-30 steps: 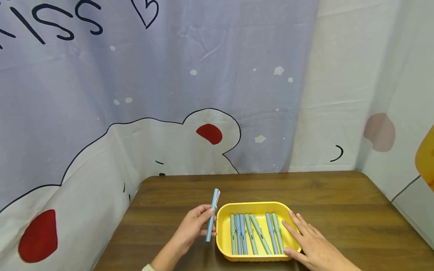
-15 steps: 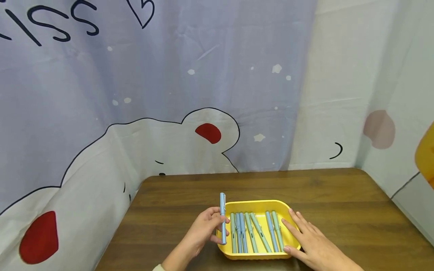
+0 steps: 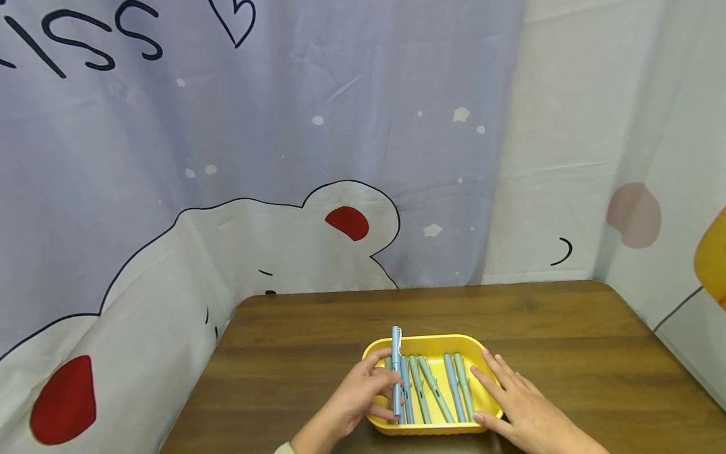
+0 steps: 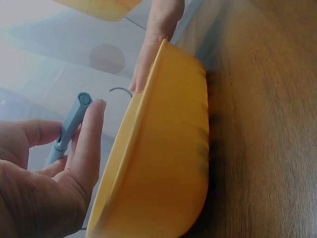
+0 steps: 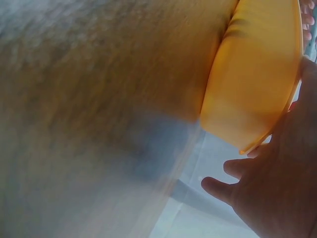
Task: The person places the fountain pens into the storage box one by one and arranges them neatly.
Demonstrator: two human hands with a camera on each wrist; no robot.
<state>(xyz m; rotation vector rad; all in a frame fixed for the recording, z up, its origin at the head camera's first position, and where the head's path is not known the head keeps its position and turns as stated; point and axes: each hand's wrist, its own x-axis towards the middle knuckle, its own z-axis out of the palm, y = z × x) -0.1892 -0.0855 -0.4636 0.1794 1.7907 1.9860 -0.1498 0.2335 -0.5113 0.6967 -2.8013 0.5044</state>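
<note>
My left hand [image 3: 363, 388] pinches a light blue pen [image 3: 396, 372] between thumb and fingers, above the left side of a yellow tray [image 3: 431, 430]. The pen's clip end points away from me; in the left wrist view the pen [image 4: 72, 124] is clear of the tray's rim. Several green and blue pens lie side by side inside, among them a green pen [image 3: 435, 389] that slants and a blue pen [image 3: 454, 388] at the right. The held pen and fingers partly cover the leftmost ones. My right hand [image 3: 524, 407] rests with spread fingers on the tray's right rim.
The tray stands on a brown wooden table [image 3: 283, 353], near its front. A printed curtain [image 3: 255, 139] hangs behind the table's far edge and along both sides.
My left hand has carried the blue pen rightward, from beside the tray to over its left part. The right hand stays at the tray's right rim.
</note>
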